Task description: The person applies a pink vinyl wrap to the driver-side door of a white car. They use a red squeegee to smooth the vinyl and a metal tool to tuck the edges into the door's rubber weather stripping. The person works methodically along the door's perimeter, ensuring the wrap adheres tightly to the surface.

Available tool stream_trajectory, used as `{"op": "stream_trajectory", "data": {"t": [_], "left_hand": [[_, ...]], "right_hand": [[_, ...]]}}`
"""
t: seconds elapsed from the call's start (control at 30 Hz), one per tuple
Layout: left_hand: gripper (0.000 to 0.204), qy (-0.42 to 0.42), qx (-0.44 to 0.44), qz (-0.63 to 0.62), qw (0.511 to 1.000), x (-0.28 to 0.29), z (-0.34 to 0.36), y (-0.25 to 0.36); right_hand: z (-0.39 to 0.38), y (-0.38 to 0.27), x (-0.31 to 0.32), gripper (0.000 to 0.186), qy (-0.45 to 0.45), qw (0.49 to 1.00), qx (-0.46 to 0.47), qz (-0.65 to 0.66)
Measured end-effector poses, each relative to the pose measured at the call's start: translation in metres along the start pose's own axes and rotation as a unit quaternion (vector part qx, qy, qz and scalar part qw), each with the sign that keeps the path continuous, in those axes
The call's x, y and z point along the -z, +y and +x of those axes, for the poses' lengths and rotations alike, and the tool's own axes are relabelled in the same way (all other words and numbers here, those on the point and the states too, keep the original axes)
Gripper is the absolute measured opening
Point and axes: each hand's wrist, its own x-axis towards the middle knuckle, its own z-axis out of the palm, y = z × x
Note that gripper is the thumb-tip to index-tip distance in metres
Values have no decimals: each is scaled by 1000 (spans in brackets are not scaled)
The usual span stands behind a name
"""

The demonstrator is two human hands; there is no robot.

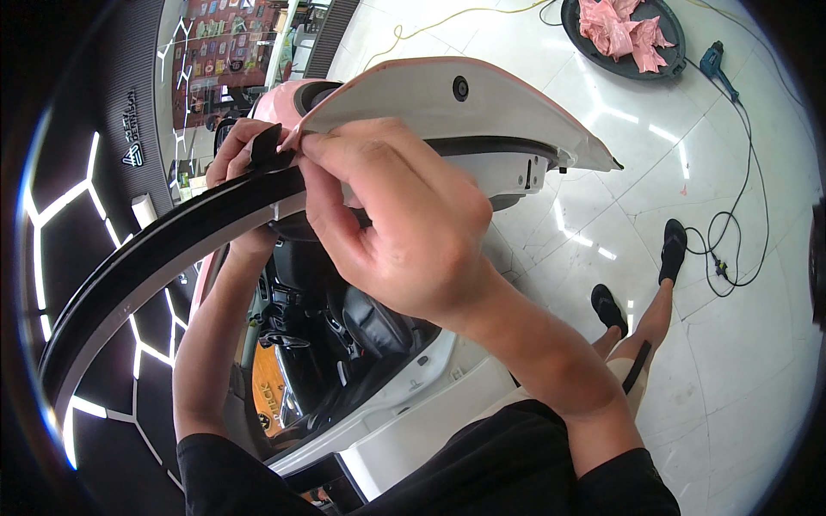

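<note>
A car's open door, pink on its outer edge and white inside point(387, 95), stands in front of me. Pinched at the corner where the door meets its black window frame point(163, 224), a fold of thin pink film point(294, 139) is between the fingertips of my right hand point(404, 206). My left hand point(231, 153) reaches behind the frame, its fingers curled at the same corner. Against those fingers is a small flat black piece point(266, 143); whether it is loose or part of the trim I cannot tell. The window frame hides part of that hand.
Crumpled pink film point(615, 34) fills a round black tub point(594, 64) at the far right. Next to it, a blue corded tool point(716, 69) lies on the tiled floor, its black cable point(747, 172) looping near my feet. The car's seat point(374, 322) is below my arms.
</note>
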Motion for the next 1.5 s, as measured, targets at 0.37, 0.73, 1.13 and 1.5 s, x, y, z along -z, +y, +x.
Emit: {"op": "stream_trajectory", "data": {"t": [0.37, 0.73, 1.13, 1.5], "left_hand": [[26, 32, 72, -96, 992, -1, -3, -6], [23, 20, 54, -68, 996, -3, 1, 7], [23, 14, 26, -48, 998, -3, 2, 7], [24, 26, 39, -13, 999, -5, 1, 16]], "right_hand": [[4, 6, -1, 22, -5, 997, 70, -43], [21, 17, -1, 19, -19, 990, 131, -48], [25, 20, 22, 23, -32, 995, 90, -28], [13, 20, 8, 26, -22, 988, 147, -50]]}}
